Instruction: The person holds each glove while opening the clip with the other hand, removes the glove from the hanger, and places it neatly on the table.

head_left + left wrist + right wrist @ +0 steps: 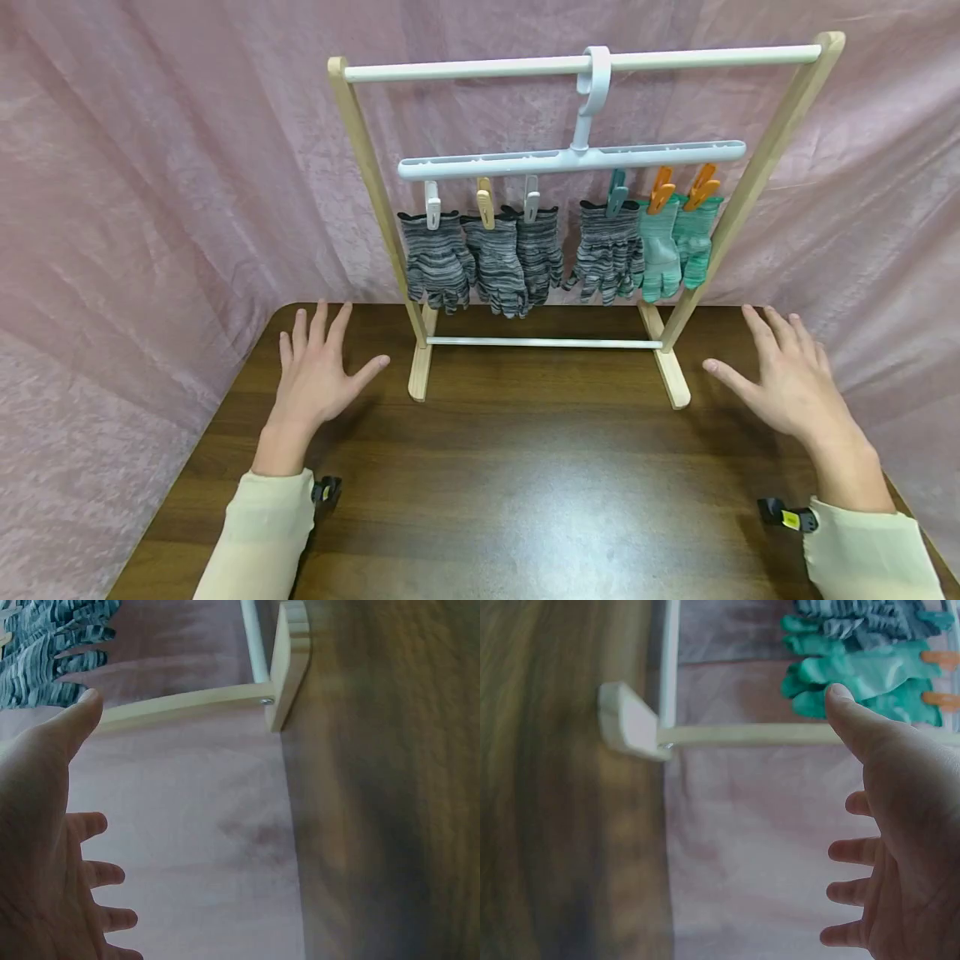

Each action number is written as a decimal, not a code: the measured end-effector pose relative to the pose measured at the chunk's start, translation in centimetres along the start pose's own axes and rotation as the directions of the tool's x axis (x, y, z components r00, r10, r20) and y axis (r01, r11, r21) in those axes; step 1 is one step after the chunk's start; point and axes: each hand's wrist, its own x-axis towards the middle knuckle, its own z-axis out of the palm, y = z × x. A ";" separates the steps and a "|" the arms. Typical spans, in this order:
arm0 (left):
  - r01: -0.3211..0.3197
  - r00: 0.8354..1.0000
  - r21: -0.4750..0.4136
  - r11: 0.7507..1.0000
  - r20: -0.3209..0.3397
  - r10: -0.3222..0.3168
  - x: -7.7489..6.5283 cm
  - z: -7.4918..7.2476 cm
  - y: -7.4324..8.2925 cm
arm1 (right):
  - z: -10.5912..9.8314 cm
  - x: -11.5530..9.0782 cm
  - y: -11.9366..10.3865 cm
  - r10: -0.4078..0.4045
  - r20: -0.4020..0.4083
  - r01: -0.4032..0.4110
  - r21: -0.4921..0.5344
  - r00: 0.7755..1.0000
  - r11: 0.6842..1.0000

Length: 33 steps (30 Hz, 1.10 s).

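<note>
A small rack of pale wood and white rods (372, 179) stands at the back of the table. From its top rod hangs a white hanger (517, 163), with several grey striped gloves (438, 258) and two green gloves (660, 254) clipped beneath it. To the left of the rack, my left hand (315, 375) holds nothing, fingers straight and spread, thumb toward the rack. My right hand (787, 387) is spread the same way on the other side, also holding nothing. In the right wrist view its thumb overlaps the green gloves (870, 675).
The clips are white (432, 206), yellow (486, 203), grey (532, 200), teal (617, 194) and orange (662, 192). Rack feet (420, 371) reach forward on the brown wooden table (480, 467). Pink curtains (187, 167) hang behind and at both sides.
</note>
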 end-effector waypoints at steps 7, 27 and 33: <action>-0.034 0.999 -0.010 0.999 -0.035 0.033 0.8 -1.0 1.6 | -1.3 0.4 -2.3 -0.067 -0.027 0.067 0.008 0.997 0.998; -0.227 0.943 -0.178 0.958 -0.287 0.170 2.9 -3.8 6.7 | -3.7 2.4 -9.4 -0.179 0.063 0.176 0.040 0.982 0.984; -0.286 0.909 -0.333 0.899 -0.392 0.144 3.5 -4.5 8.3 | -4.3 2.8 -11.7 -0.189 0.092 0.186 0.042 0.978 0.982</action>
